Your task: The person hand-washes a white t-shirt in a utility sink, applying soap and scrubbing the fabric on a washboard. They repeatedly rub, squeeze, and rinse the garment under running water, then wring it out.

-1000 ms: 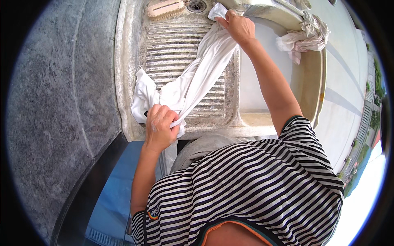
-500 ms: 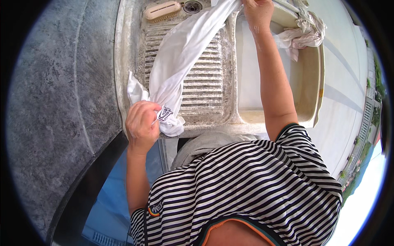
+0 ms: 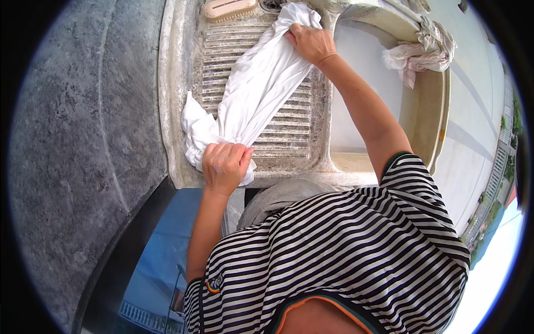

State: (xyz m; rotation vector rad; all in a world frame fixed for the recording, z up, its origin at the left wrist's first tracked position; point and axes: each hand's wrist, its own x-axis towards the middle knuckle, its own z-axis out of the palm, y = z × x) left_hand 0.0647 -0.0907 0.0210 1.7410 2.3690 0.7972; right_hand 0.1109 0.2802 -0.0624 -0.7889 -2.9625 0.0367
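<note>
- The left hand [image 3: 222, 166] holds the near end of the white cloth [image 3: 266, 83]; its fingers are together and clamped on the fabric, perhaps to anchor this end.
- The brush [image 3: 231, 8] lies at the far edge with bristles downward, probably put aside so the ridges are free.
- The cloth lies slantwise over the ridged washboard [image 3: 285, 132], which probably gives it a rough support.
- The right hand [image 3: 313, 44] has its fingers bent and clamped on the far end, it seems to keep the cloth long; its fingertips are partly hidden.
- The twisted cloth bundle [image 3: 427, 51] hangs over the rim of the basin [image 3: 425, 106], perhaps to stay apart.
</note>
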